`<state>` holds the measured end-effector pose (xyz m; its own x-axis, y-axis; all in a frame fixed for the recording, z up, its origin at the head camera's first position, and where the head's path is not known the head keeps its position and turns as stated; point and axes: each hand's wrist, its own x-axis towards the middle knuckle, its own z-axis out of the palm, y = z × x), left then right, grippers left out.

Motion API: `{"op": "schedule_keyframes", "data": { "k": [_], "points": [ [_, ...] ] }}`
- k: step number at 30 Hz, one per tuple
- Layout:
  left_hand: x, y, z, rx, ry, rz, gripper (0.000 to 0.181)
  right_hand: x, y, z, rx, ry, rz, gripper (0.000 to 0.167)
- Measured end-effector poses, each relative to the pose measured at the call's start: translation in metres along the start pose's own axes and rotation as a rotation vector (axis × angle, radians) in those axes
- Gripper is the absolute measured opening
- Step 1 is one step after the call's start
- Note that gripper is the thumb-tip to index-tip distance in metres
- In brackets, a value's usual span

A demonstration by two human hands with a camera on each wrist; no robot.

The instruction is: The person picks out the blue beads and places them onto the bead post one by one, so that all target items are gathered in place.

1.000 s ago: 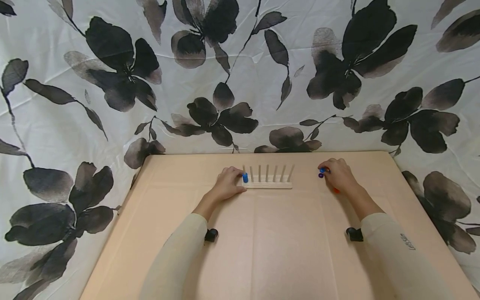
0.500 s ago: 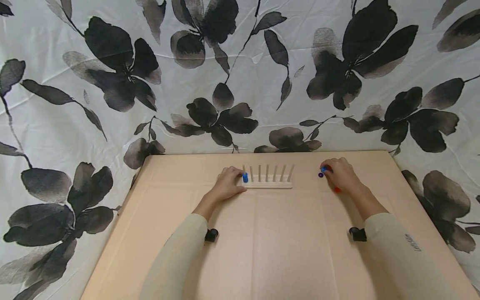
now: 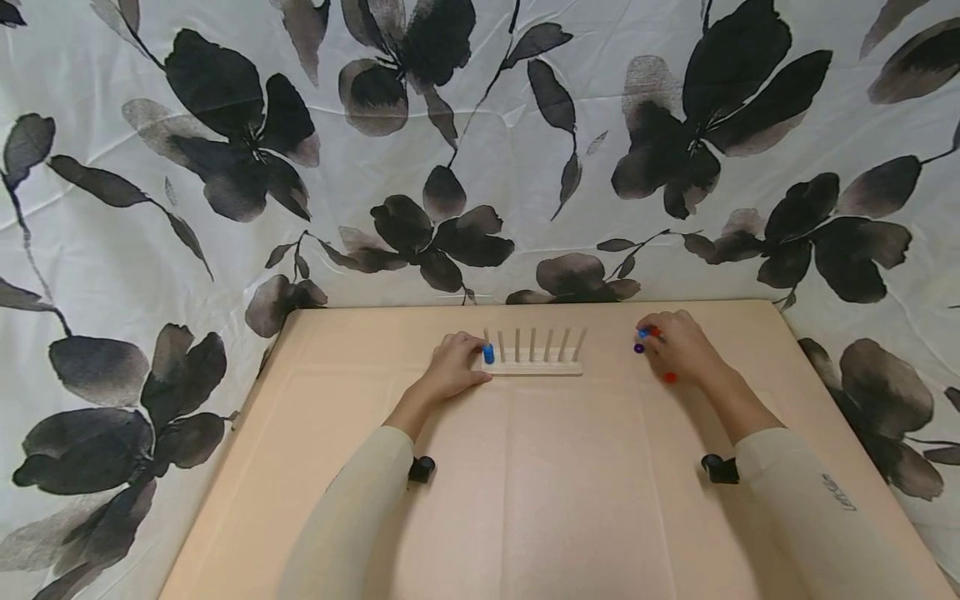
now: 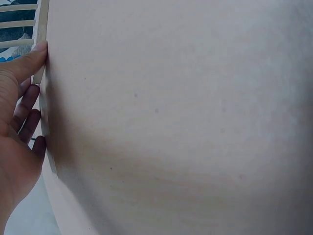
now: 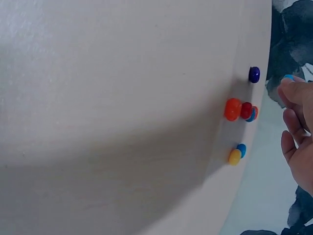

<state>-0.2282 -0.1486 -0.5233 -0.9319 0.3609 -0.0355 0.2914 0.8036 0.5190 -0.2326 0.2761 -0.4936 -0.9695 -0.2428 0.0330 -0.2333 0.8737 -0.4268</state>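
Note:
My left hand (image 3: 452, 367) grips the left end of a wooden peg rack (image 3: 536, 369), thumb on the front of its base. Blue beads (image 3: 489, 354) sit on the leftmost peg; the other upright pegs are bare. In the left wrist view the thumb of my left hand (image 4: 17, 112) presses the base (image 4: 42, 29). Over on the right, my right hand (image 3: 681, 346) pinches a blue bead (image 3: 642, 332) between thumb and finger. The right wrist view shows a bit of that blue bead (image 5: 289, 77) at the tips of my right hand (image 5: 299, 122).
Loose beads lie below my right hand: a purple bead (image 5: 254, 75), an orange bead (image 5: 233, 109), a dark red bead (image 5: 246, 110), a yellow bead (image 5: 234, 157) and some blue ones. The table (image 3: 570, 475) ends at a floral cloth (image 3: 525, 167) behind.
My right wrist and forearm have swung slightly outward to the right, while the fingertips stay near the beads with the blue bead pinched. My left hand has kept its grip on the rack.

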Motion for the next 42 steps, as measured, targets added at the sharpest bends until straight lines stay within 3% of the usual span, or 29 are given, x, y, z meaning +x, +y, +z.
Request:
{"op": "schedule_keyframes", "data": {
  "k": [9, 18, 28, 36, 42],
  "points": [
    [-0.002, 0.001, 0.000, -0.013, 0.001, -0.010, 0.058, -0.002, -0.016, -0.011, 0.037, 0.011, -0.013, 0.026],
    [-0.001, 0.003, -0.002, -0.002, -0.002, -0.005, 0.058, 0.000, -0.030, -0.022, 0.023, 0.140, -0.204, 0.020],
    [-0.002, 0.002, -0.001, 0.003, -0.002, -0.004, 0.060, 0.002, -0.059, -0.039, 0.033, 0.113, -0.181, 0.020],
    [-0.003, 0.002, 0.001, -0.007, 0.003, 0.000, 0.060, 0.005, -0.080, -0.044, 0.053, 0.159, -0.273, 0.016],
    [-0.005, 0.003, 0.001, -0.022, 0.013, -0.003, 0.059, 0.011, -0.098, -0.035, 0.085, 0.157, -0.283, 0.015]
  ]
}}
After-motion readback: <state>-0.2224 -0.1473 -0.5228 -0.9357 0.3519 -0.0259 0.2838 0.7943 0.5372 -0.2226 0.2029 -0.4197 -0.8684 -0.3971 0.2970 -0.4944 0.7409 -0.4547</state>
